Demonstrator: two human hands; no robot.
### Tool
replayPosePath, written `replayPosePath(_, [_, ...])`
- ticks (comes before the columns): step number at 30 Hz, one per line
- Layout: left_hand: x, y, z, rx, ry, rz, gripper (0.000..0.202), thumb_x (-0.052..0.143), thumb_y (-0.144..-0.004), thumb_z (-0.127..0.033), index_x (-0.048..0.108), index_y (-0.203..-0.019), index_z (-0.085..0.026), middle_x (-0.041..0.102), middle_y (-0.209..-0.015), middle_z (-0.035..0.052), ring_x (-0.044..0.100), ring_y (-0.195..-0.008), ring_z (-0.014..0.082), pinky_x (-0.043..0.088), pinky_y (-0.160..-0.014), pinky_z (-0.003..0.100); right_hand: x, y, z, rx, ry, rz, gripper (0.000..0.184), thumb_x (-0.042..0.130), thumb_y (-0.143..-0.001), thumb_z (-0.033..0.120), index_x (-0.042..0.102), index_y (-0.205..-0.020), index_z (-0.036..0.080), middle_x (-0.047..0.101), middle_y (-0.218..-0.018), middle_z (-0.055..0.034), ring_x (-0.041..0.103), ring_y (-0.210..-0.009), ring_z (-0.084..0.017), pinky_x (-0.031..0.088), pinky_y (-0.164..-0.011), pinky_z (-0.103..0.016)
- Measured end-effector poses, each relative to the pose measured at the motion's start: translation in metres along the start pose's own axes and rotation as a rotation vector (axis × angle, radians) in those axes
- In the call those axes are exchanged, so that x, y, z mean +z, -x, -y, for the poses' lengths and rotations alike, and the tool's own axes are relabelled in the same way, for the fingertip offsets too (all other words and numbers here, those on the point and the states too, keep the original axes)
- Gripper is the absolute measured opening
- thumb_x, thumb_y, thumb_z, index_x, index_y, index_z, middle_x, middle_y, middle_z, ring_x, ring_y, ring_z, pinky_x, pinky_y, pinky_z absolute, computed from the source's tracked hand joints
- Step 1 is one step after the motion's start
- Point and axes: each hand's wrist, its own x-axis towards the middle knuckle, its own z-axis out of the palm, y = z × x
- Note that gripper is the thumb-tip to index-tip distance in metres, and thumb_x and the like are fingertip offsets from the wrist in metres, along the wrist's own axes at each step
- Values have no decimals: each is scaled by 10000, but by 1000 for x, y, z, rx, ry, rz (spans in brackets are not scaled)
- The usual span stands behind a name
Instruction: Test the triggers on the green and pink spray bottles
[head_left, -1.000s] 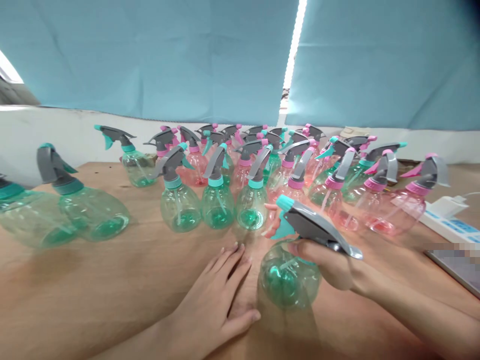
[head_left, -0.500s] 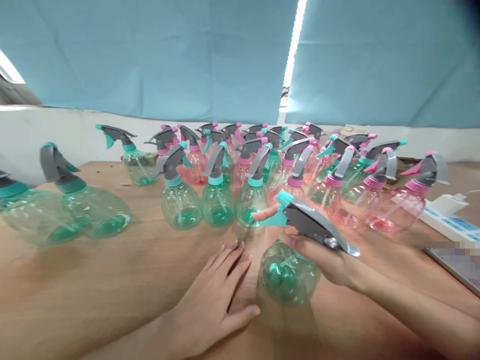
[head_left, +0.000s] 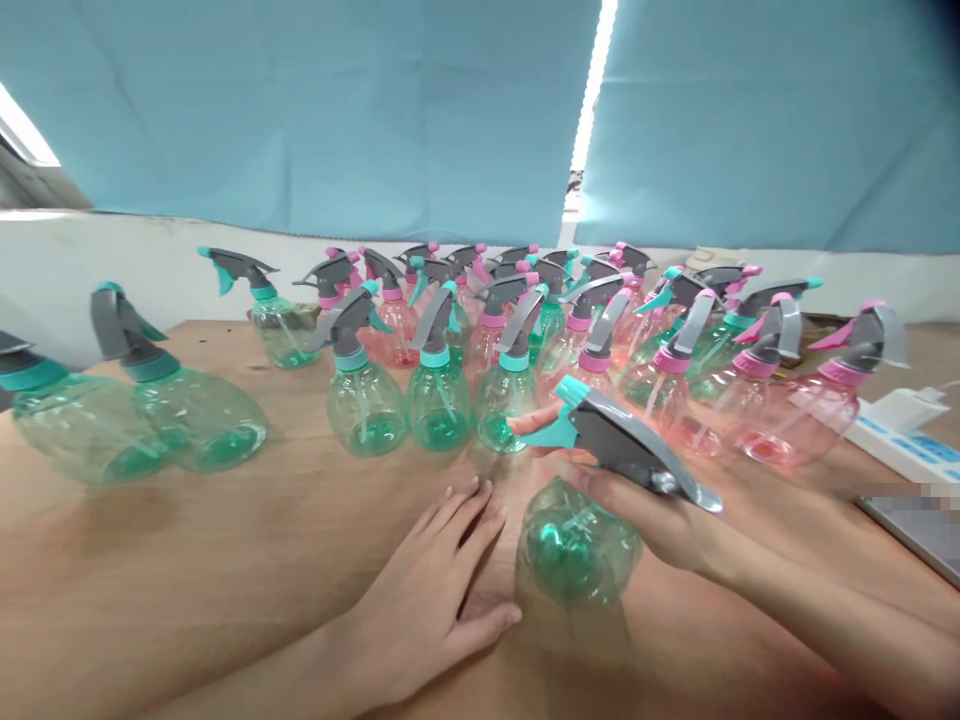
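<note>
My right hand [head_left: 637,505] is wrapped round the neck of a green spray bottle [head_left: 581,560] with a grey head and turquoise trigger. One finger reaches out past the trigger, which points left. The bottle is in front of me, close to the tabletop; whether its base touches the wood I cannot tell. My left hand [head_left: 435,590] lies flat on the wooden table [head_left: 247,580], fingers spread, just left of that bottle and holding nothing. Beyond both hands stands a near row with a green spray bottle [head_left: 439,405] and a pink spray bottle [head_left: 652,395] among others.
Several more pink and green spray bottles crowd the back. At the left, a pair of green bottles [head_left: 199,420] stands apart. A white power strip [head_left: 911,440] and a dark flat device [head_left: 911,535] lie at the right. Blue sheeting [head_left: 337,120] hangs behind.
The view has shifted very slightly, so the standing bottles appear a little further right. Both hands and the held spray bottle keep nearly the same pose.
</note>
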Motion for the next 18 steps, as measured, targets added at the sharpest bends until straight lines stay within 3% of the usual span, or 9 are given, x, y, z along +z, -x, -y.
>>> replayPosePath(3, [1,0,1,9,-5,-5,732,459,-917,-609,365,-1470,-139,316,-1555,169,254,-1444,366,299,-1131,596,1,-1,2,-27,-54,-2,331,516,-857,220,624,-1166,272,687,-843,-22,655,-736,-188,544,-802,-378])
replayPosePath(11, [4,1,2,20,11,-46,711,473,-917,-596,359,-1473,-168,326,-1556,148,265,-1442,356,298,-1137,573,-1,5,-5,50,-75,2,266,526,-879,238,650,-1107,297,695,-847,-24,678,-863,-213,538,-874,-382])
replayPosePath(18, [1,0,0,12,-14,0,736,460,-916,-609,368,-1468,-131,301,-1562,166,252,-1448,351,293,-1146,554,0,4,-3,66,-56,-27,283,563,-817,191,671,-1050,309,695,-808,-9,690,-832,-230,559,-806,-367])
